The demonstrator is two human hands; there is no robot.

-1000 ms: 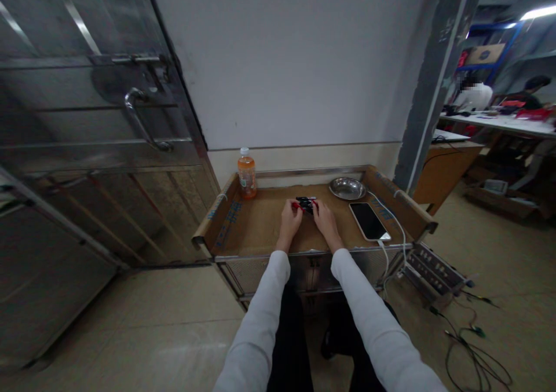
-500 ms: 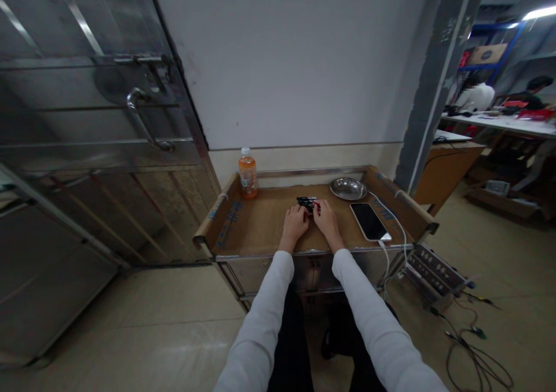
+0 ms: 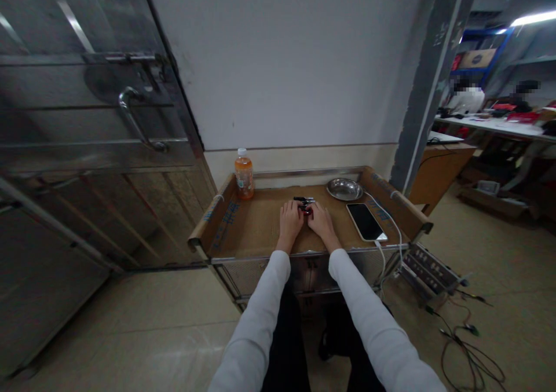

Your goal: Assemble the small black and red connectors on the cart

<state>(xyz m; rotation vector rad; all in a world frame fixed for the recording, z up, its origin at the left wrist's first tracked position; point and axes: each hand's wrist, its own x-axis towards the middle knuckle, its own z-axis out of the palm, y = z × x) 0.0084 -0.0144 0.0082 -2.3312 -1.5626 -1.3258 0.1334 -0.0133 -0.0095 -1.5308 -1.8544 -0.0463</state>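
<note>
My left hand (image 3: 289,218) and my right hand (image 3: 319,220) rest side by side on the cardboard-lined tray top of a metal cart (image 3: 260,224). Both hands have curled fingers closed on a small black and red object (image 3: 304,205) held between them at the fingertips. The object is too small to name. White sleeves cover both forearms.
An orange drink bottle (image 3: 244,175) stands at the tray's back left corner. A steel bowl (image 3: 344,189) sits at the back right, and a phone (image 3: 366,221) on a white cable lies right of my hands. A metal door stands left. People sit at a far table on the right.
My hands have drawn closer together around the small object, and the red part now shows between the fingertips. The camera view shifted slightly.
</note>
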